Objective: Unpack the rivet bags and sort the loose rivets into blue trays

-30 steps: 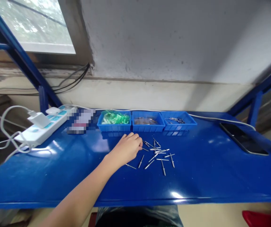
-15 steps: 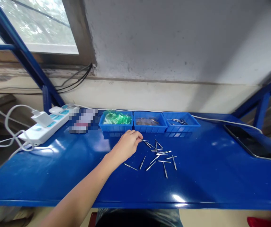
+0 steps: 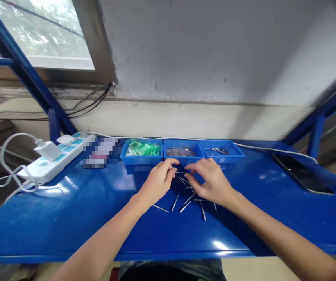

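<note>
Thumb and index finger of my left hand (image 3: 159, 180) pinch one end of a thin metal pop rivet (image 3: 181, 172) held level over the table. My right hand (image 3: 210, 181) is at the rivet's other end, thumb and index finger curved with a gap between them. Whether its fingertips touch the rivet is hard to make out. Below the hands, several loose pop rivets lie scattered, among them one pop rivet (image 3: 175, 203) and another pop rivet (image 3: 203, 210) nearer the front. My right hand covers part of the pile.
Behind the hands stand three blue bins: a left bin (image 3: 141, 160) with green and clear plastic bits, a middle bin (image 3: 184, 159) with small packets, a right bin (image 3: 226, 159) with metal pieces. A power strip (image 3: 43, 167) lies left, a black phone (image 3: 302, 173) right.
My right hand has come in from the right and now meets the rivet's free end. My left hand stays in nearly the same place, still pinching. The view has shifted slightly.
</note>
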`<state>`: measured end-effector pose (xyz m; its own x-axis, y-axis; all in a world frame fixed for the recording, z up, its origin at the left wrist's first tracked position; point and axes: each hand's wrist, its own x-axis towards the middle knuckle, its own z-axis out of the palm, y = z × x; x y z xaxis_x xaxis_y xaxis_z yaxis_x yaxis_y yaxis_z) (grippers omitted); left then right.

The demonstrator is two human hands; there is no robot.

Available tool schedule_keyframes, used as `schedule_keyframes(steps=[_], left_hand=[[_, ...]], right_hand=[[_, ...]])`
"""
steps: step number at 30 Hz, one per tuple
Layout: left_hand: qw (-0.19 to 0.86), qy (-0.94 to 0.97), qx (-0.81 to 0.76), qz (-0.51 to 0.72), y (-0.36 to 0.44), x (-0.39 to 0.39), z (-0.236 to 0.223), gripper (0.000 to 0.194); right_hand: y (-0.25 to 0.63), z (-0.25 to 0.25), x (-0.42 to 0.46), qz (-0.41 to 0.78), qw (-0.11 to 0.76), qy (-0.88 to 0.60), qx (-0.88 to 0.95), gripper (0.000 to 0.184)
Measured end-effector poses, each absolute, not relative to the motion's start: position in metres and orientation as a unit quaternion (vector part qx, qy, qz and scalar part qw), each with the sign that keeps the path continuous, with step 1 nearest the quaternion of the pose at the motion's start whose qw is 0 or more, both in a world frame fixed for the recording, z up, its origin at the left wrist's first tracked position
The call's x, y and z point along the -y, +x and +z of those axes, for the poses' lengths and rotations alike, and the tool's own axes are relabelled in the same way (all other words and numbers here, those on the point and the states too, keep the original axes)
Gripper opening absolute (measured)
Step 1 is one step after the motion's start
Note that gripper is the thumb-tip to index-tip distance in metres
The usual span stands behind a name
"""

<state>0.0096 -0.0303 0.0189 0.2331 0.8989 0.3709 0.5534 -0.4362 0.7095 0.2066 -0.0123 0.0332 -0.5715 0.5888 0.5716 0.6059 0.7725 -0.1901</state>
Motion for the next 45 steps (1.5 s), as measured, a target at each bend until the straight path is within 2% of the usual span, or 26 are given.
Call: schedule_keyframes(steps=[8, 12, 16, 18, 21, 24, 27, 30, 36, 41, 45], left_hand=[[0.241, 0.730, -0.487, 0.414, 0.010, 0.029, 0.019, 0.019], [0.190, 0.759, -0.484, 0.392, 0.012, 0.031, 0.021, 0.008], [0.171, 0.767, -0.486, 0.382, 0.013, 0.031, 0.023, 0.018], [0.177, 0.771, -0.486, 0.371, 0.013, 0.029, 0.022, 0.021], [0.156, 0.813, -0.467, 0.312, 0.012, 0.024, 0.019, 0.015], [0.111, 0.853, -0.457, 0.227, 0.010, 0.021, 0.013, 0.011], [0.089, 0.856, -0.471, 0.195, 0.008, 0.021, 0.008, 0.009], [0.085, 0.856, -0.472, 0.193, 0.005, 0.022, 0.006, 0.010], [0.150, 0.803, -0.506, 0.276, 0.000, 0.018, 0.008, 0.014], [0.188, 0.777, -0.499, 0.334, 0.001, 0.018, 0.005, 0.018], [0.200, 0.762, -0.496, 0.366, 0.003, 0.021, 0.004, 0.008]], right_hand=[[0.189, 0.014, 0.006, -0.028, 0.346, -0.333, 0.877, 0.022], [0.195, 0.014, 0.010, -0.011, 0.352, -0.347, 0.869, 0.024], [0.196, 0.017, 0.008, 0.002, 0.347, -0.338, 0.875, 0.021], [0.200, 0.024, 0.001, -0.023, 0.339, -0.319, 0.885, 0.020], [0.215, 0.041, -0.021, -0.086, 0.369, -0.331, 0.864, 0.022], [0.237, 0.051, -0.042, -0.152, 0.415, -0.418, 0.793, 0.022], [0.251, 0.045, -0.048, -0.186, 0.404, -0.499, 0.744, 0.021], [0.242, 0.033, -0.037, -0.141, 0.379, -0.490, 0.772, 0.023], [0.199, 0.026, -0.003, 0.013, 0.297, -0.336, 0.893, 0.017], [0.194, 0.022, 0.003, 0.040, 0.271, -0.315, 0.909, 0.017], [0.197, 0.023, 0.001, 0.037, 0.279, -0.341, 0.897, 0.020]])
